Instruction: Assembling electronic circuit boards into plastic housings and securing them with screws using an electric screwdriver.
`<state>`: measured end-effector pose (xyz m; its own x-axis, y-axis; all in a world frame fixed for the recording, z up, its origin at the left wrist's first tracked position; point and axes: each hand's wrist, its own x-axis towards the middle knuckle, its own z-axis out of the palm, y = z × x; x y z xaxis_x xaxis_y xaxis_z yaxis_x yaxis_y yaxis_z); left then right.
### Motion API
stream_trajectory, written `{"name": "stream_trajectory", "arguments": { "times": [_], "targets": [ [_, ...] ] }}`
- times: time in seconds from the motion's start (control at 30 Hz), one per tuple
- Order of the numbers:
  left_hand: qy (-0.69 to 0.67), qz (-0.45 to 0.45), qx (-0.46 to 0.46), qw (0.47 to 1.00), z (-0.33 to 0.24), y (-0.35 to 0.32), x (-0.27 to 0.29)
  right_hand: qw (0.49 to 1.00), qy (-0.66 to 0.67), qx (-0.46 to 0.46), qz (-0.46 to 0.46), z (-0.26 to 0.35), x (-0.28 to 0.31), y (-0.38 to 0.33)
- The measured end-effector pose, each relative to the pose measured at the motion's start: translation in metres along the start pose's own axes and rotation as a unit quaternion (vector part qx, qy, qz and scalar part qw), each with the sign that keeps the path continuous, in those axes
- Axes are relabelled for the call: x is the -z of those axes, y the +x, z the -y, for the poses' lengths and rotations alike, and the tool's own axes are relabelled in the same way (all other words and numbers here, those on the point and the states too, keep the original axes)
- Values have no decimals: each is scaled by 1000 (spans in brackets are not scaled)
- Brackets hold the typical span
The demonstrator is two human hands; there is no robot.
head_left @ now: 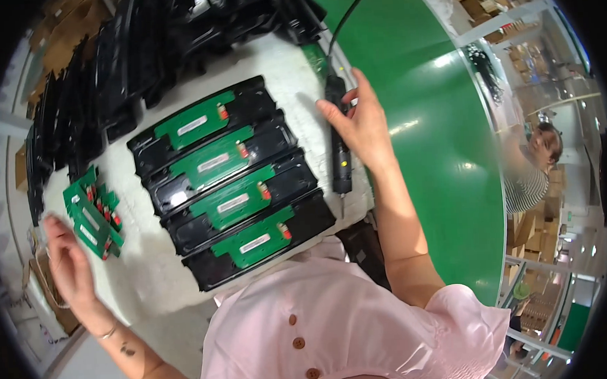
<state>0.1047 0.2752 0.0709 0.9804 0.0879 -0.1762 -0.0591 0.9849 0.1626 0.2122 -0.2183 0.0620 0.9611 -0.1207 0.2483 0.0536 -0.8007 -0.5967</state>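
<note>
My right hand (363,128) is on a black electric screwdriver (341,162) at the table's right edge. Its thumb crosses the tool's body, and the index finger sticks out to the side. The screwdriver's bit points toward me and its cord runs off at the far end. Out at the left, my left hand (68,261) is empty with its fingers apart, beside a small pile of green circuit boards (91,216). Between my hands, several black plastic panels (308,220) lie in an overlapping row, each bearing a green circuit board (255,244) with a white label and a red part.
Many black plastic parts (155,43) stand packed along the far and left sides of the white table surface (147,264). A green floor (437,150) stretches away to the right. Another person (529,169) in a striped top is at the far right, near shelving and cartons.
</note>
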Motion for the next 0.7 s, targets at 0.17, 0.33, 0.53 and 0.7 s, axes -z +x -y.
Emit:
{"name": "stream_trajectory", "arguments": {
  "times": [0.17,0.33,0.53,0.7],
  "targets": [
    [14,-5,142,990,128,15,-20,983,-178,-35,27,-14,-21,-1],
    [148,-14,218,965,176,14,-30,976,-168,-71,118,-5,-16,-13],
    [134,6,303,944,201,16,-17,837,459,-251,158,-26,7,-24],
    [166,-31,321,932,209,14,-14,758,630,-112,126,5,32,-30]
  ]
}}
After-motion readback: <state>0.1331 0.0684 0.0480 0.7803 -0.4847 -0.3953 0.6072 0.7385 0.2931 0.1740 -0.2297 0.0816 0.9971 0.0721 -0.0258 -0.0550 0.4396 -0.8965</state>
